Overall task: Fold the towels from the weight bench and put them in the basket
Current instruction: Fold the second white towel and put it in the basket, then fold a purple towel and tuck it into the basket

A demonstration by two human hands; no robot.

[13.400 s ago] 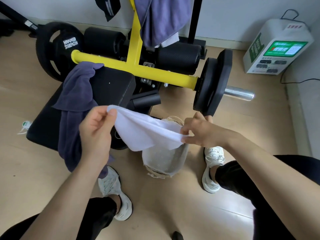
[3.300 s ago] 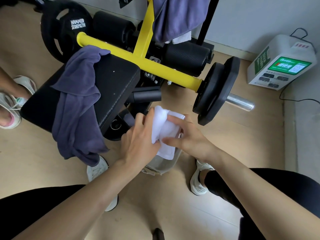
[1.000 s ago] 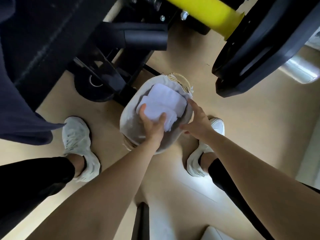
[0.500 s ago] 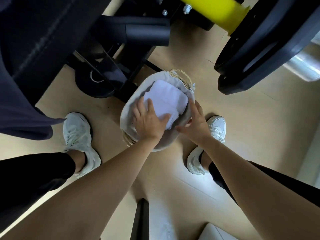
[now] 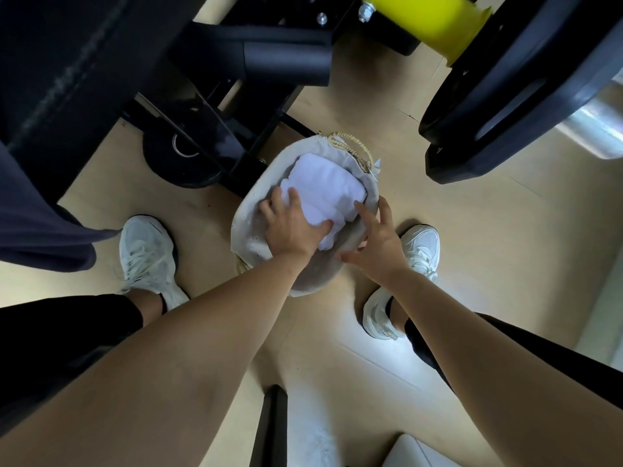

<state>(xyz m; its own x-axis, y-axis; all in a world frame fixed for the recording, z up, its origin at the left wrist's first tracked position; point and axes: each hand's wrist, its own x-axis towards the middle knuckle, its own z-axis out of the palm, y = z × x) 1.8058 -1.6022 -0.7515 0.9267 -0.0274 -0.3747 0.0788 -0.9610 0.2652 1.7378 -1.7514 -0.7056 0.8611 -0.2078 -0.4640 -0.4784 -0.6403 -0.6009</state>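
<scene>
Left grip (image 5: pixel 292 230) still pressing towel (image 5: pixel 325 186) into basket (image 5: pixel 247 228).

No text, label, brand name, number or sign can be read anywhere in this view. The black weight plate (image 5: pixel 512 96), the yellow bar (image 5: pixel 435 18), the lined basket (image 5: pixel 244 224) and the white sneakers (image 5: pixel 148 254) all show plain surfaces, with any markings too faint to make out.
</scene>
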